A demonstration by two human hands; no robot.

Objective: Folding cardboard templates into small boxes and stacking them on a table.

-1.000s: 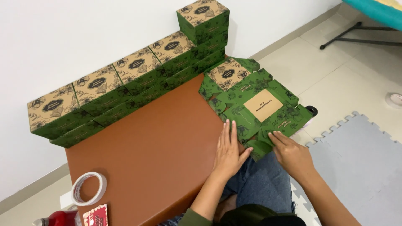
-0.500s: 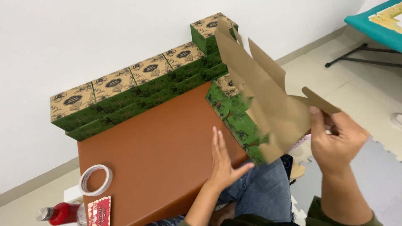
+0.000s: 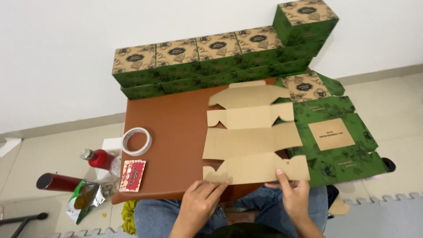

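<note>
You have one flattened brown carton blank [image 3: 253,141] on the table [image 3: 172,128], with one stack of green printed flats [image 3: 335,136] at its right edge. One roll of tape [image 3: 136,141] sits near the left edge. Four assembled boxes top the back-edge row [image 3: 198,55], with one more box [image 3: 305,20] stacked higher at the right back corner.

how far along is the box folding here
Done: a row of assembled green boxes stands stacked along the wall. In hand: one flat blank lies plain side up on the brown table, left hand and right hand at its near edge, no fold made. Left: a stack of flat blanks beside it.
</note>
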